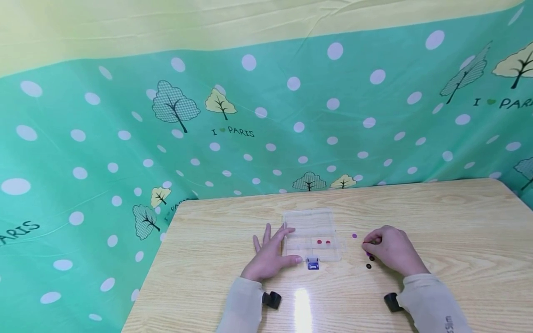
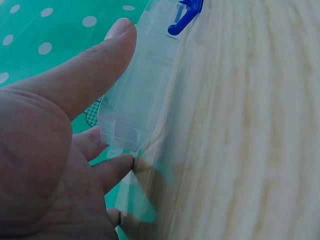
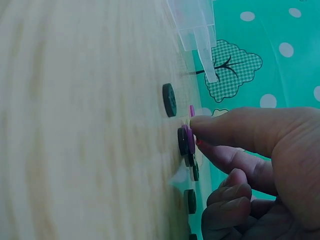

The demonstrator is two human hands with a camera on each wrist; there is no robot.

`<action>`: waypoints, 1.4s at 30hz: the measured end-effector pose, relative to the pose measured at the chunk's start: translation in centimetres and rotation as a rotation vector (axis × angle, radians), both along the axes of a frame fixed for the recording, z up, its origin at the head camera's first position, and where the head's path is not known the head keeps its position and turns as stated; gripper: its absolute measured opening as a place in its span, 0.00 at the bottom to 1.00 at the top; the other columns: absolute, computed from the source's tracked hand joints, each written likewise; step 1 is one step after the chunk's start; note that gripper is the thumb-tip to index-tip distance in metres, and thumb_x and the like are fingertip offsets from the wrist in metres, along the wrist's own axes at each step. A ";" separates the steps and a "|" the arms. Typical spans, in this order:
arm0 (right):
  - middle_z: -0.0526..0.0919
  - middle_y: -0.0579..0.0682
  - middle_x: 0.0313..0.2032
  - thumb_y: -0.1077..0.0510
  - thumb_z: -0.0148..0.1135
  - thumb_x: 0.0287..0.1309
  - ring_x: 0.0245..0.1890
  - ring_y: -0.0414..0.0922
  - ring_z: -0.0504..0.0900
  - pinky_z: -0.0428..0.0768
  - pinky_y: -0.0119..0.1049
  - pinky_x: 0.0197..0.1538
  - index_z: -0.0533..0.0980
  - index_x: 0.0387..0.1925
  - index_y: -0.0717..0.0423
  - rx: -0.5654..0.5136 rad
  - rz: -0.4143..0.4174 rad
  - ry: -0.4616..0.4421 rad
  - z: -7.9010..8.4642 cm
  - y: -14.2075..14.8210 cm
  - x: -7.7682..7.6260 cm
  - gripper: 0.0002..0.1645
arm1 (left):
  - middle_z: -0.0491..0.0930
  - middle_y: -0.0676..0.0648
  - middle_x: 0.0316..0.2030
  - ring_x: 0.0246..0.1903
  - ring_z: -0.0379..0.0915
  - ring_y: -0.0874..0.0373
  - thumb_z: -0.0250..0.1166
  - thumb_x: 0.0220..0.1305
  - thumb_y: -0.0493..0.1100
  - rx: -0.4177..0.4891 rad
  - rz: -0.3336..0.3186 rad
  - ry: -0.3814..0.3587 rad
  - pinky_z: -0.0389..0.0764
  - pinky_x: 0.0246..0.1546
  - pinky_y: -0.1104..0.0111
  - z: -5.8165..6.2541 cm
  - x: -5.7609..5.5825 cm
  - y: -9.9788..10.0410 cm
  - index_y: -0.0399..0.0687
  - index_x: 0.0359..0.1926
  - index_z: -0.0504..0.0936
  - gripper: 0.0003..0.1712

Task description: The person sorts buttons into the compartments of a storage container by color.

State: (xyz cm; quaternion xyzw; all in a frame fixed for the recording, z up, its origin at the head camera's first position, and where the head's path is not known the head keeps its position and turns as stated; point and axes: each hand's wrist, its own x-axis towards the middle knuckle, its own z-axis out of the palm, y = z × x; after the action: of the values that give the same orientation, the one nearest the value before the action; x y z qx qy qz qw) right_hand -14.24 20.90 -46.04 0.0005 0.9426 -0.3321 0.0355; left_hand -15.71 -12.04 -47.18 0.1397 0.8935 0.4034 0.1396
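A clear plastic compartment box (image 1: 293, 252) lies on the table with its lid (image 1: 310, 219) folded back and a blue latch (image 1: 313, 264) at the front. Two red buttons (image 1: 319, 242) sit in one of its compartments. My left hand (image 1: 270, 256) holds the box's left end, thumb at the front wall and index finger reaching over the side. To the right of the box, my right hand (image 1: 393, 249) pinches a small red button (image 3: 198, 142) between thumb and index finger. Below those fingertips lie a purple button (image 3: 189, 139) and several black buttons (image 3: 170, 100).
Another purple button (image 1: 354, 236) lies between the box and the right hand. A black button (image 1: 368, 266) rests nearer the front. Behind the wooden table (image 1: 208, 277) hangs a green dotted cloth (image 1: 266, 152). Both wrists carry black cameras (image 1: 272, 299).
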 end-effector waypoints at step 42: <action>0.76 0.49 0.32 0.55 0.72 0.53 0.32 0.47 0.71 0.70 0.37 0.33 0.86 0.33 0.55 -0.029 -0.006 0.030 0.7 -1.7 -0.3 0.08 | 0.49 0.52 0.78 0.77 0.17 0.45 0.75 0.55 0.57 0.012 0.001 -0.001 0.08 0.65 0.42 0.1 0.1 0.0 0.64 0.73 0.66 0.46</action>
State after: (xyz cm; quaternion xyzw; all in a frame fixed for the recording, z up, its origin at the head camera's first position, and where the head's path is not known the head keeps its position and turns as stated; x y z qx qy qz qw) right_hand -14.54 19.23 -45.39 -0.0021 0.9381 -0.3458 0.0206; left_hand -15.56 -12.06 -47.07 0.1400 0.8911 0.4087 0.1390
